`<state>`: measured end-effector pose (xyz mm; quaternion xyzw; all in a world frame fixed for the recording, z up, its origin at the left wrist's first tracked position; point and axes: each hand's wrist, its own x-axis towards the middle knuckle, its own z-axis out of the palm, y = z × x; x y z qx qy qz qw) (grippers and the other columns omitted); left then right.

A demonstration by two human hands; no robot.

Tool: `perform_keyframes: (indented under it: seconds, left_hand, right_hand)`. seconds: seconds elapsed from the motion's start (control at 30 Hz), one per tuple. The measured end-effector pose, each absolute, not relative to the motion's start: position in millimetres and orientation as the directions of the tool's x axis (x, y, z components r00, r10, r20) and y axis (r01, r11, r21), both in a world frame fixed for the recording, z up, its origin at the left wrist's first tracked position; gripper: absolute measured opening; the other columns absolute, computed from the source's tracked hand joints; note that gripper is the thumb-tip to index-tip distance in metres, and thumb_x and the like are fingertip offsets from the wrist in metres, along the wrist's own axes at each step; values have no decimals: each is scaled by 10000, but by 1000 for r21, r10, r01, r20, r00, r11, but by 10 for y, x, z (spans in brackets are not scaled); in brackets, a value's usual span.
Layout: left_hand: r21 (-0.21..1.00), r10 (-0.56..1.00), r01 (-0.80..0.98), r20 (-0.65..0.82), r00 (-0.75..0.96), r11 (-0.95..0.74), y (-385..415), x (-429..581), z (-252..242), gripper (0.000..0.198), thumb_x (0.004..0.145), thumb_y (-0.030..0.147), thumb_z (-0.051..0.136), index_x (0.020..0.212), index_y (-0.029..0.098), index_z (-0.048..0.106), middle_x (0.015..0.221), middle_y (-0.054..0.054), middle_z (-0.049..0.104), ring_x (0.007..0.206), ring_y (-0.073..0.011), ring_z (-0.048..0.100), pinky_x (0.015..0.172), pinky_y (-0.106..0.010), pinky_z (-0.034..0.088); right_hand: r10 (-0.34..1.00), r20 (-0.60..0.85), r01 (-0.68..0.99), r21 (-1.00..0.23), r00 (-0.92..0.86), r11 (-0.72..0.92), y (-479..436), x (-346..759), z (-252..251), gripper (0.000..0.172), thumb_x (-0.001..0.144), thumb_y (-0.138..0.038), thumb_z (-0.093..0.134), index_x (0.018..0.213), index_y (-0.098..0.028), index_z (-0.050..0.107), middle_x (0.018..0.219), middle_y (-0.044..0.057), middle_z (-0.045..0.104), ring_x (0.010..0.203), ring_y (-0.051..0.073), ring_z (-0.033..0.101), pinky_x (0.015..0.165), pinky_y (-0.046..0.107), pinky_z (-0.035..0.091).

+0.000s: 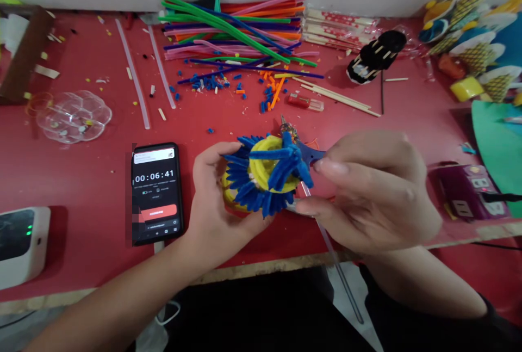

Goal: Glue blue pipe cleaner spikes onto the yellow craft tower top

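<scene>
My left hand [214,205] is curled round a craft flower [263,175] made of a yellow pipe-cleaner coil ringed with short blue pipe-cleaner pieces, held just above the red table [101,178]. My right hand [375,191] is closed beside the flower, with thumb and fingers pinched on a blue-handled tool [310,153] that touches the flower's blue pieces. A thin clear stick [334,257] runs down from under that hand toward me.
A phone [156,193] showing a timer of 00:06:41 lies left of my hands. A pile of coloured pipe cleaners [236,28] and cut bits lies at the back. Clear petal tray [73,115] far left, white device [20,243] at the front-left edge, power strip [473,191] right.
</scene>
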<state>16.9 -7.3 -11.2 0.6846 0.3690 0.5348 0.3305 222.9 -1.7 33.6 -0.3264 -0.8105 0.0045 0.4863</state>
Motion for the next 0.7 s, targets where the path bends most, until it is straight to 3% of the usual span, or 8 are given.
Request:
perform_keyframes:
  seconds: [0.27, 0.7]
  left_hand:
    - [831, 854, 200, 500, 142, -520, -70, 174, -133, 769, 723, 305, 927, 1375, 306, 520, 1307, -39, 574, 1126, -218, 693, 899, -352, 654]
    - [852, 865, 151, 485, 127, -501, -80, 188, -124, 817, 699, 292, 947, 1377, 336, 493, 1295, -56, 577, 1091, -248, 715, 848, -388, 675]
  right_hand:
    - [527, 743, 522, -281, -413, 806, 29, 2306, 336, 208, 989, -185, 678, 1190, -180, 729, 1079, 46, 726, 956, 182, 682, 898, 384, 584]
    - [520, 796, 523, -315, -309, 792, 10, 2277, 286, 176, 897, -190, 799, 1068, -224, 777, 918, 18, 756, 825, 190, 707, 781, 390, 622]
